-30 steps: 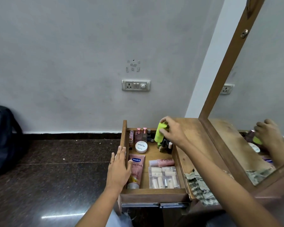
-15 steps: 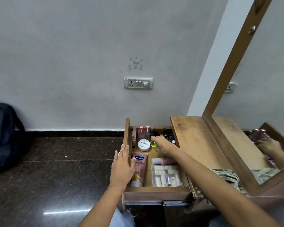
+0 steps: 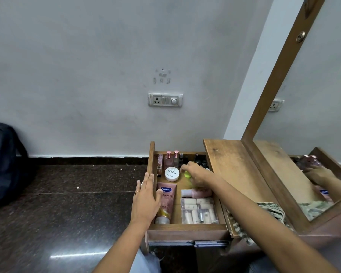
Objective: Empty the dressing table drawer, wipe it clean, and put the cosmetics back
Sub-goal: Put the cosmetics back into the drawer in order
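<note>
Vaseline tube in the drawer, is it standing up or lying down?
Lying down: the Vaseline tube rests flat on the drawer floor, label up, cap toward the front.

The right hand [image 3: 197, 174] is curling over the green bottle [image 3: 187, 174], hiding all but a sliver of it. It is also covering some of the dark little bottles [image 3: 200, 161] at the back of the drawer [image 3: 185, 227], whose labels are showing too small to read. The right wrist is overlapping part of the pink tube [image 3: 197, 192]. The thumb of the left hand [image 3: 146, 200] is covering the left edge of the Vaseline tube [image 3: 165, 201]. The right forearm is crossing the patterned cloth [image 3: 272, 207] on the worktop [image 3: 230, 164]. The backpack [image 3: 2, 164] is running off the left edge, and the mirror [image 3: 313, 115] off the top and right.
</note>
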`<state>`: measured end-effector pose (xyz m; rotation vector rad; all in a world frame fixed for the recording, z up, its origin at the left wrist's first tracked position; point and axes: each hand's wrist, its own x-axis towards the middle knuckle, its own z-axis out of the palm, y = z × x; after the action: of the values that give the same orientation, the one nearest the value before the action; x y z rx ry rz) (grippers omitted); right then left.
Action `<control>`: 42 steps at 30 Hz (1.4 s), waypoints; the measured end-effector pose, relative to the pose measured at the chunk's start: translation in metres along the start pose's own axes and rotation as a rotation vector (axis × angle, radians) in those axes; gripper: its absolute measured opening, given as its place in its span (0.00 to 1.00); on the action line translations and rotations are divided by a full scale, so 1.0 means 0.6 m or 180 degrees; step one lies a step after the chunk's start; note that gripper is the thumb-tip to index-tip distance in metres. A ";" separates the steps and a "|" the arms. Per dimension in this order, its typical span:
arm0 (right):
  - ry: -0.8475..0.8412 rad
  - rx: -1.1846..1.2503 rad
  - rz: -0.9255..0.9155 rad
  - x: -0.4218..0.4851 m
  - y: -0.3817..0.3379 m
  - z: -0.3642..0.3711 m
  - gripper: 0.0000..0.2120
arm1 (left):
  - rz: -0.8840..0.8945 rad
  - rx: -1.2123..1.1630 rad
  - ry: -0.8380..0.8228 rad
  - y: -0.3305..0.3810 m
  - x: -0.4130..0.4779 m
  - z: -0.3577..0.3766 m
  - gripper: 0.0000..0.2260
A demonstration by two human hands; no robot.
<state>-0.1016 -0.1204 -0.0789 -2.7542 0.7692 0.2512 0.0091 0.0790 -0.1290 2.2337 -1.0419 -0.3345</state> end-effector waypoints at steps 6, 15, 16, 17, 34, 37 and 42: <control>-0.0178 -0.0702 0.0138 -0.014 0.015 -0.020 0.15 | -0.0012 0.0021 -0.0001 0.000 0.001 0.001 0.29; -0.0154 -0.1758 0.0165 -0.030 0.016 -0.043 0.14 | -0.0024 0.0018 0.0019 0.004 0.000 -0.001 0.29; -0.0164 -0.1826 0.0160 -0.032 0.015 -0.043 0.13 | -0.0025 0.0009 0.0026 0.004 -0.001 -0.001 0.29; -0.0167 -0.1884 0.0148 -0.034 0.014 -0.044 0.13 | -0.0024 0.0000 0.0030 0.004 -0.001 -0.001 0.29; 0.0647 -0.1091 -0.0063 -0.089 -0.065 -0.002 0.16 | 0.0009 0.0028 -0.0008 0.000 -0.001 -0.002 0.28; 0.0553 -0.0648 -0.0151 -0.132 -0.116 0.054 0.15 | 0.0039 0.0048 -0.0025 -0.001 -0.001 -0.001 0.28; 0.0530 0.0033 0.0296 -0.185 -0.140 0.129 0.12 | 0.0056 0.0130 -0.0041 0.005 -0.007 -0.009 0.28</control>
<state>-0.1580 0.0255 -0.1085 -2.7590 0.9388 0.0359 0.0070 0.0829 -0.1230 2.2601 -1.0836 -0.3233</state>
